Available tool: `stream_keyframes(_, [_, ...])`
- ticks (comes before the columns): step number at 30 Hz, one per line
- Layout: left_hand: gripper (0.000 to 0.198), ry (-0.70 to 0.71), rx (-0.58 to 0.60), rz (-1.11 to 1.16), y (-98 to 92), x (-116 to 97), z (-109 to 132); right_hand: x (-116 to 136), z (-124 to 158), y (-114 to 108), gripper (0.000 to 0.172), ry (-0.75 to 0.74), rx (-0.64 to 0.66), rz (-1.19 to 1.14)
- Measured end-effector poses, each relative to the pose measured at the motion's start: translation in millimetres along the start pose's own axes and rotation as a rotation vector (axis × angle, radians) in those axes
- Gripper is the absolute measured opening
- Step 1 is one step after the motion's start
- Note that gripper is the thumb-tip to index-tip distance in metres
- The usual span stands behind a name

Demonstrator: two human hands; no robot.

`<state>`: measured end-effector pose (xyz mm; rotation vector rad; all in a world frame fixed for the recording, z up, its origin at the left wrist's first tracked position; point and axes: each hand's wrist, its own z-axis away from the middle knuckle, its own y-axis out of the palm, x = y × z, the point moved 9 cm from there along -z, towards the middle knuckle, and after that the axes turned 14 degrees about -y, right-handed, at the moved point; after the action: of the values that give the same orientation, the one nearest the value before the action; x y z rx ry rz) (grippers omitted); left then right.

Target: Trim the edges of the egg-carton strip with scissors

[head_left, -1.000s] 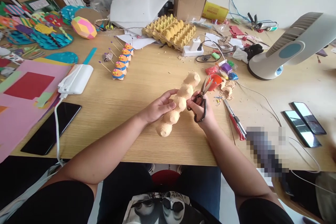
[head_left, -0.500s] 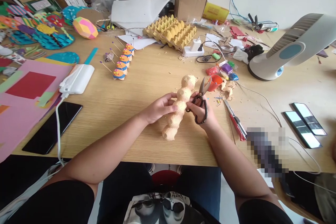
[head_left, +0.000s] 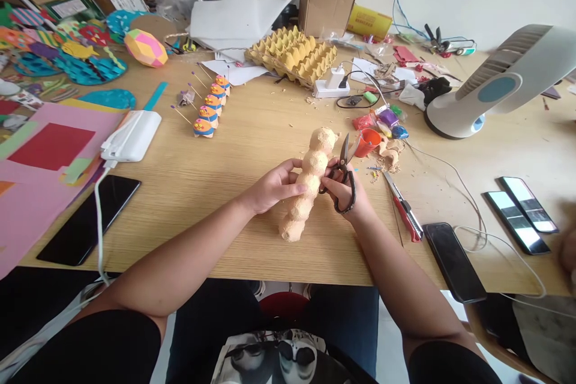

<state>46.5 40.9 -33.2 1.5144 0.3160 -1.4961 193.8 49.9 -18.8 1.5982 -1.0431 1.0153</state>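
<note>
A pale orange strip of egg-carton cups [head_left: 314, 161] is held at a slant above the front of the table. My left hand [head_left: 279, 185] grips it from the left, with the thumb across its middle. Black-handled scissors [head_left: 344, 162] are in my right hand [head_left: 342, 191], their blades parted and pointing away from me. Fingertips of this same hand press against the strip's right side. The fingers behind the strip are hidden.
A red cup [head_left: 368, 143], clay packets [head_left: 387, 117] and a red utility knife [head_left: 407, 213] lie to the right, near phones [head_left: 454, 261] and a fan [head_left: 490, 87]. Painted egg-carton caterpillar [head_left: 210, 109] and power bank [head_left: 135, 138] are left; egg trays [head_left: 292, 54] stand behind.
Both hands and the strip hold almost the same place, with only a slight shift. The phone at the right front, covered by a pixelated patch before, now shows plainly.
</note>
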Motion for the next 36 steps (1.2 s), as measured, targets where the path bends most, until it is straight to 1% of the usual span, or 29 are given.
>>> stream_keyframes(6, [0.053,0.008,0.017,0.016,1.0,-1,0,2,-1,1,0.048,-0.020,0.014,0.033])
stream_keyframes(17, [0.054,-0.008,0.031,0.000,0.9,0,0,6,-2,-1,0.049,-0.060,0.015,0.053])
stream_keyframes(25, [0.054,-0.021,0.063,-0.009,3.2,1,1,-5,-1,-1,0.053,-0.030,-0.010,-0.089])
stream_keyframes(28, [0.056,-0.028,0.067,-0.002,4.0,2,1,-5,-1,1,0.050,-0.038,-0.003,-0.104])
stream_keyframes(30, [0.056,-0.026,0.072,0.007,4.0,2,1,-3,-1,1,0.045,-0.059,-0.001,-0.058])
stream_keyframes(32, [0.055,-0.021,0.072,0.019,3.1,2,1,1,0,-3,0.041,-0.094,-0.008,0.050])
stream_keyframes(36, [0.052,-0.008,0.035,0.059,-2.4,1,0,4,0,-9,0.042,-0.142,0.023,0.309])
